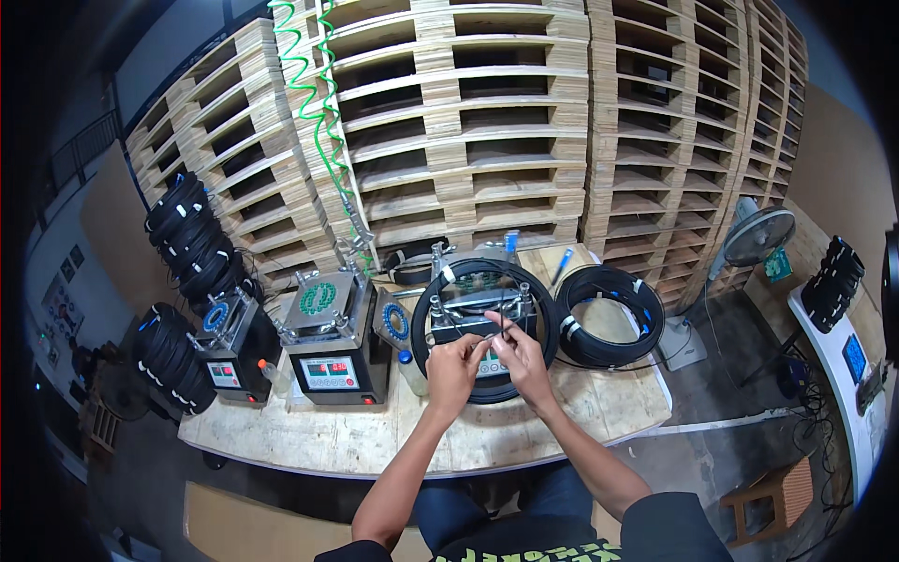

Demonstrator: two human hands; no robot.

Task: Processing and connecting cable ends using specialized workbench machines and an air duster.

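Note:
In front of me a coil of black cable [432,309] hangs around the front of a bench machine [454,328]. My left hand [453,377] is closed in a pinch before the coil, with its fingertips close to those of my right hand [525,367]. Between them runs a thin black cable end [503,314], pinched by the right fingers as well. The very tip is too small to make out. A blue-capped connector [510,242] stands up at the top of the coil.
More black cable coils [599,348] lie at the right of the wooden table [328,438]. Two machines with red displays, a larger one [330,361] and a smaller one [229,361], stand left. Stacked coils [192,244] rise beyond. Wooden pallets [468,122] form a wall behind; a fan [757,232] stands right.

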